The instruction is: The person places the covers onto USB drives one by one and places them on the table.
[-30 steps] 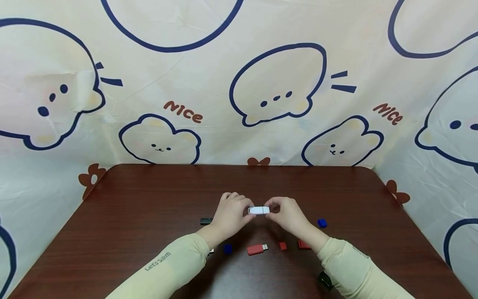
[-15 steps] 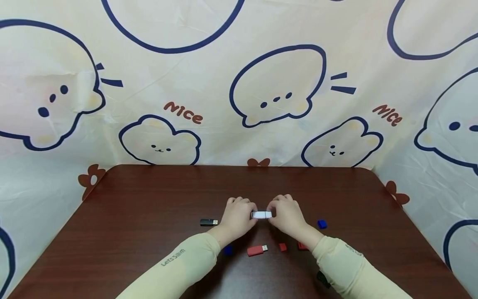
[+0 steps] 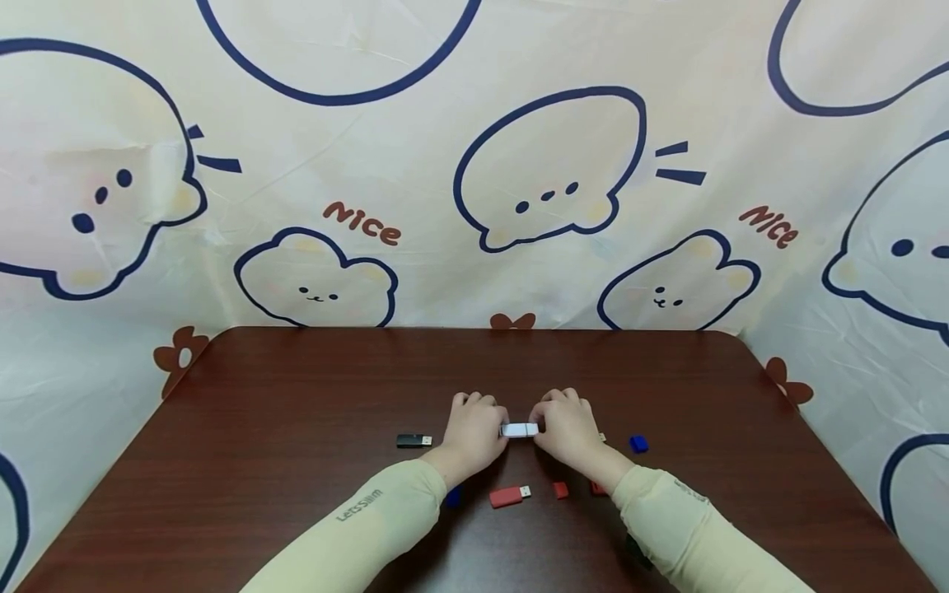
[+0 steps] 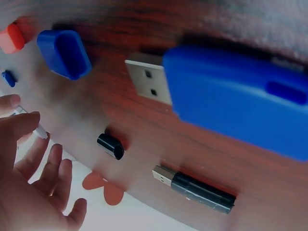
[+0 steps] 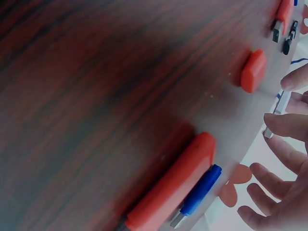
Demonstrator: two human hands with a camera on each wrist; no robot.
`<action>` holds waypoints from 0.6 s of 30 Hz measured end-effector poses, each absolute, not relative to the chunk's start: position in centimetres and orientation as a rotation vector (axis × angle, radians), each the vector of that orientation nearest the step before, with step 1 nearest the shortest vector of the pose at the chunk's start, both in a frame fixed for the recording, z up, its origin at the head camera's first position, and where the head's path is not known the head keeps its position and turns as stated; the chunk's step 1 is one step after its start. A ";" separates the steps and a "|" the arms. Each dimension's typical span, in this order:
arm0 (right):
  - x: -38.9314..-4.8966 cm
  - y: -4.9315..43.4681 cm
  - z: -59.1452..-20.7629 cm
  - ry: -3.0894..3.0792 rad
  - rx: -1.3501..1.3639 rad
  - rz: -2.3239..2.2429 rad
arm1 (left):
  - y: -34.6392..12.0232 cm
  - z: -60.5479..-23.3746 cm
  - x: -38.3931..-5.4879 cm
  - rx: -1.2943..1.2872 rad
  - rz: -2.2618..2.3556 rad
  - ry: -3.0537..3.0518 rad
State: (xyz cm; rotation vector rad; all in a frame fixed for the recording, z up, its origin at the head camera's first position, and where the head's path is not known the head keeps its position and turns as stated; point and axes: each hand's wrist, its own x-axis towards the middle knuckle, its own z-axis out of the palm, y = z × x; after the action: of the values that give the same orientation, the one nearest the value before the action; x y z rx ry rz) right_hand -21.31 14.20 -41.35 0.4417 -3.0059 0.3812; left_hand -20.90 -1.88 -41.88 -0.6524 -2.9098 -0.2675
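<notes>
A white USB flash drive [image 3: 519,430] lies level between my two hands, above the middle of the table, a thin seam crossing it near its right end. My left hand [image 3: 477,428] pinches its left end between thumb and finger. At the other end, my right hand [image 3: 567,427] pinches it the same way. The wrist views show the left hand [image 4: 38,168] and the right hand [image 5: 284,183] with the other fingers spread loosely. Fingers cover both tips of the drive. Beside the left hand lies a black USB drive [image 3: 413,441] with a bare metal plug.
Nearer me lie a red USB drive [image 3: 509,496], a red cap [image 3: 560,491] and a blue cap [image 4: 64,54]. A blue USB drive [image 4: 236,96] sits under the left wrist. Another red drive [image 5: 171,185] lies beneath the right forearm, and a blue piece [image 3: 638,444] further right.
Both hands have come slightly toward me and the left hand rightward, the white drive between them. The black drive's plug, earlier behind the left arm, now shows. The right fingers are more bent.
</notes>
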 end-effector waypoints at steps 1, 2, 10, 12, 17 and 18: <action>-21.3 14.2 -41.4 -3.011 0.443 0.379 | -1.8 -42.0 -20.9 -0.651 -0.257 -2.919; -21.3 14.1 -41.4 -3.015 0.443 0.375 | -1.8 -42.0 -20.9 -0.648 -0.245 -2.926; -21.3 14.1 -41.8 -3.040 0.455 0.361 | -1.9 -42.7 -21.0 -0.653 -0.229 -2.960; -21.3 14.2 -41.9 -3.040 0.456 0.353 | -1.9 -42.8 -21.0 -0.659 -0.218 -2.958; -21.3 14.2 -42.0 -3.041 0.466 0.341 | -1.9 -42.9 -20.9 -0.647 -0.204 -2.951; -21.3 14.2 -42.0 -3.045 0.469 0.342 | -1.9 -42.9 -20.9 -0.643 -0.204 -2.950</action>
State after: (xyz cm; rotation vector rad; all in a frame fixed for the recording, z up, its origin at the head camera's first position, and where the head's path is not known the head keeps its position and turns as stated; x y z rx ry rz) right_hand -21.28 14.22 -42.04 0.4685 -3.0451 0.3419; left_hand -20.91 -1.86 -42.92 -0.6432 -2.9499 -0.2035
